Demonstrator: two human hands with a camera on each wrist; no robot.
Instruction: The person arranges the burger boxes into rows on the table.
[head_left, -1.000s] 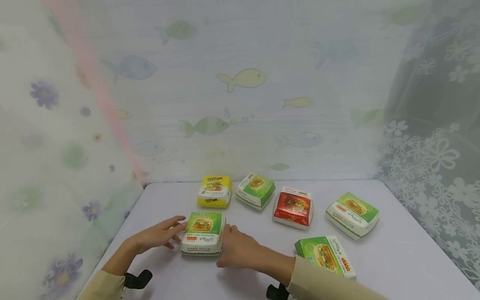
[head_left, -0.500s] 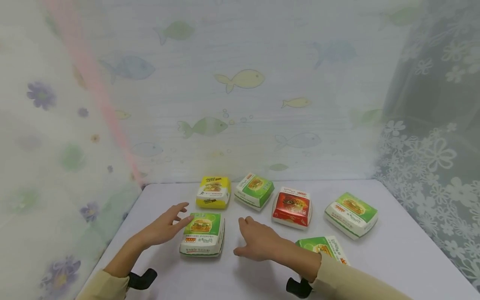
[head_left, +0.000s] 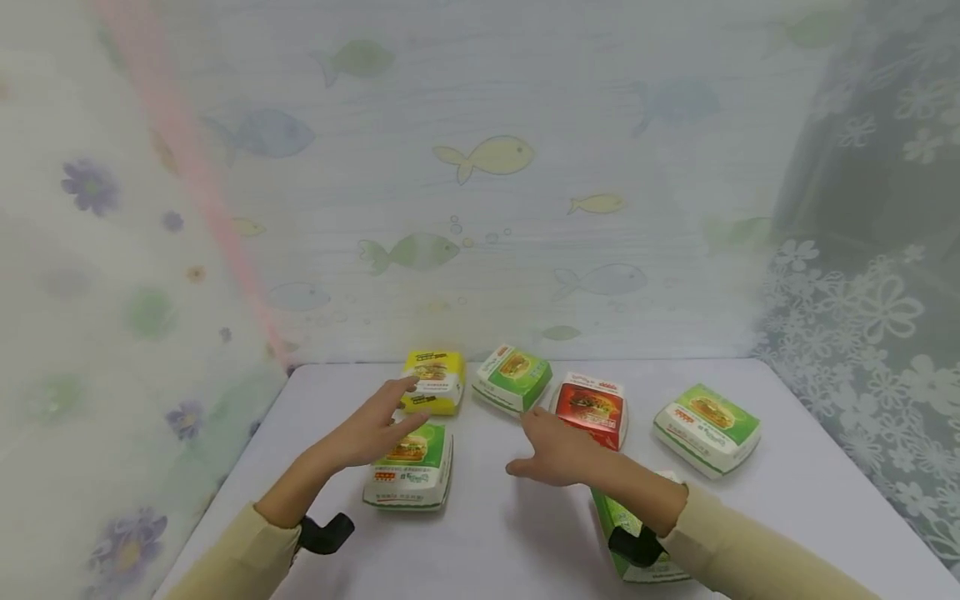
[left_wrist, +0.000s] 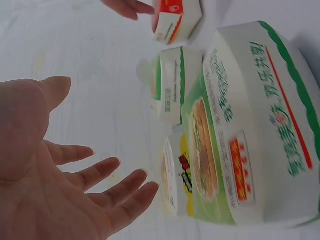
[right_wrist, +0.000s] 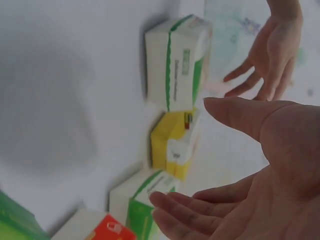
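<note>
My left hand (head_left: 369, 432) hovers above the near-left green-and-white burger box (head_left: 408, 490), fingers spread and holding nothing. In the left wrist view that box fills the right side, apart from the fingertips. My right hand (head_left: 562, 450) is raised over the middle of the table, fingers extended, and its fingertips overlap the edge of a red-and-white burger box (head_left: 588, 400) in the head view. Under the right forearm lies another green burger box (head_left: 618, 521), partly hidden by the sleeve and a black wrist mount (head_left: 637, 546).
At the back stand a yellow burger box (head_left: 446, 371) and a green-and-white burger box (head_left: 513, 375). One more green-and-white burger box (head_left: 707, 429) sits on the right. The white table (head_left: 487, 550) ends at a fish-print curtain (head_left: 480, 250).
My right hand has left the near-left box and moved right and up. My left hand has risen forward over that box. The box under the right forearm has turned.
</note>
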